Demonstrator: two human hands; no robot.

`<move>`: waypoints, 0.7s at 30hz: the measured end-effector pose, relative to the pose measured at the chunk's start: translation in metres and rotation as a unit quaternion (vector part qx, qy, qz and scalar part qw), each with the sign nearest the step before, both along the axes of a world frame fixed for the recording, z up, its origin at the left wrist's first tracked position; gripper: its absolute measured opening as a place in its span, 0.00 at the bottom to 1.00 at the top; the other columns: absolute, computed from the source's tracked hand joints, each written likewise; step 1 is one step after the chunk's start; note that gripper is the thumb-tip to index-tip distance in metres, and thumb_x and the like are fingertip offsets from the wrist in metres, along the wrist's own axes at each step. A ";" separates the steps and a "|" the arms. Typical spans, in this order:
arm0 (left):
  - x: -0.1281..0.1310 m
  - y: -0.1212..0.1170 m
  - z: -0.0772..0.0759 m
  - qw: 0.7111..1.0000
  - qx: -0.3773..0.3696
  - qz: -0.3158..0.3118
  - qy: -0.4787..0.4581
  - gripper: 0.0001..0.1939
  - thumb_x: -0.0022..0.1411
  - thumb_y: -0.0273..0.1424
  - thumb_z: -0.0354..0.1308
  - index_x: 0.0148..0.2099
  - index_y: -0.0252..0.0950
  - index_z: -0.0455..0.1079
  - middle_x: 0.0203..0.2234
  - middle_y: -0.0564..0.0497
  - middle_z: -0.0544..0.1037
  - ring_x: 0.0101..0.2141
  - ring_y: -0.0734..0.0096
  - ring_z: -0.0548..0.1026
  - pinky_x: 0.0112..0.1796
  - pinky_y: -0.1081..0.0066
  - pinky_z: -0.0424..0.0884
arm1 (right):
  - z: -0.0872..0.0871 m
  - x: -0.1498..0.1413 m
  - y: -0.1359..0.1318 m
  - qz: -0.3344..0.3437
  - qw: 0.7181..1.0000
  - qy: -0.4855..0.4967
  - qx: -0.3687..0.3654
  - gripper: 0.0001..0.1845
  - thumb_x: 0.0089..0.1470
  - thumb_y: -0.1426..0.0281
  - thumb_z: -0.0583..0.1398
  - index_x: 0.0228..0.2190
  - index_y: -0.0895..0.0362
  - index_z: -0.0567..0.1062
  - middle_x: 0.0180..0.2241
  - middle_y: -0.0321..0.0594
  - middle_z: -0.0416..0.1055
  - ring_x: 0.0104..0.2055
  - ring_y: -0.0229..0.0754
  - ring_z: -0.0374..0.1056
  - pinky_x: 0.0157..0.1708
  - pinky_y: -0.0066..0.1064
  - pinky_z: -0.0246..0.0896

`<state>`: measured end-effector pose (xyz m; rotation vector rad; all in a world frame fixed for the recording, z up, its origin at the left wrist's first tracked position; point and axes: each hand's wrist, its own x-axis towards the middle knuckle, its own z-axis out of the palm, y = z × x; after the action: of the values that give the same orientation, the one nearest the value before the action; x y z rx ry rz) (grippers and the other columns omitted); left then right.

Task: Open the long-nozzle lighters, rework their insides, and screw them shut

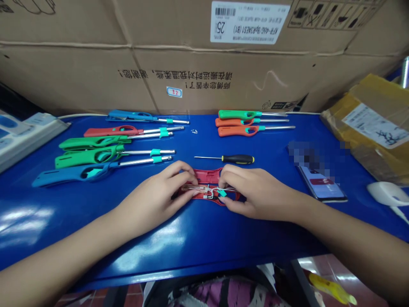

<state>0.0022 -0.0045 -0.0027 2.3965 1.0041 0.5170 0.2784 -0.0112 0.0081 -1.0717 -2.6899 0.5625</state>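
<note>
An opened gas lighter lies in the middle of the blue table in the head view. Its bare red casing half [209,176] is behind, and the orange-red casing half [200,196] with the inner parts is in front. In the front half I see a clear fuel tank [193,187], white wires and a teal trigger [222,193]. My left hand [174,185] pinches the tank end of this half. My right hand [252,192] has its thumb and fingers closed around the trigger and wire end; its exact grip is partly hidden.
Behind lies a screwdriver [238,159], with tiny screws [194,131] farther back. Several lighters [92,153] line the left; three more lighters [236,121] lie at the back right. A phone [322,181], white mouse [385,194] and parcel [367,149] are right. A large carton [179,55] blocks the back.
</note>
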 end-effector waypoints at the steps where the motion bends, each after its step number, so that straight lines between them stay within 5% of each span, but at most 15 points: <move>1: 0.000 0.000 0.000 1.000 -0.001 -0.002 0.007 0.11 0.77 0.37 0.53 0.49 0.38 0.74 0.49 0.46 0.74 0.42 0.66 0.78 0.44 0.64 0.77 | 0.001 0.000 0.000 -0.012 1.000 0.009 -0.009 0.06 0.65 0.66 0.61 0.41 0.55 0.71 0.41 0.38 0.73 0.32 0.37 0.65 0.30 0.31 0.53; 11: 0.001 0.000 0.000 0.999 0.029 0.005 -0.012 0.13 0.79 0.37 0.51 0.50 0.37 0.74 0.43 0.48 0.80 0.42 0.66 0.81 0.42 0.68 0.76 | 0.003 0.000 0.002 -0.101 0.993 0.054 -0.027 0.08 0.64 0.64 0.60 0.41 0.53 0.68 0.31 0.32 0.71 0.26 0.36 0.61 0.28 0.30 0.52; 17: 0.002 -0.002 0.001 0.997 0.070 0.008 -0.043 0.11 0.78 0.35 0.54 0.49 0.37 0.76 0.40 0.50 0.83 0.40 0.69 0.82 0.41 0.72 0.77 | 0.003 0.000 0.000 -0.095 0.992 0.075 0.021 0.17 0.64 0.69 0.59 0.54 0.52 0.69 0.53 0.44 0.72 0.45 0.43 0.71 0.39 0.33 0.64; 21: 0.002 -0.004 0.003 0.993 0.096 0.004 -0.066 0.09 0.77 0.32 0.56 0.52 0.37 0.77 0.43 0.49 0.85 0.41 0.70 0.83 0.44 0.73 0.78 | 0.002 0.001 -0.001 -0.065 0.994 0.074 0.049 0.11 0.65 0.69 0.60 0.49 0.52 0.75 0.51 0.43 0.71 0.46 0.43 0.71 0.39 0.33 0.65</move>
<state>0.0046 -0.0082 0.0001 2.4876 0.9443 0.7971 0.2790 -0.0118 0.0101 -1.1218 -2.4728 0.4617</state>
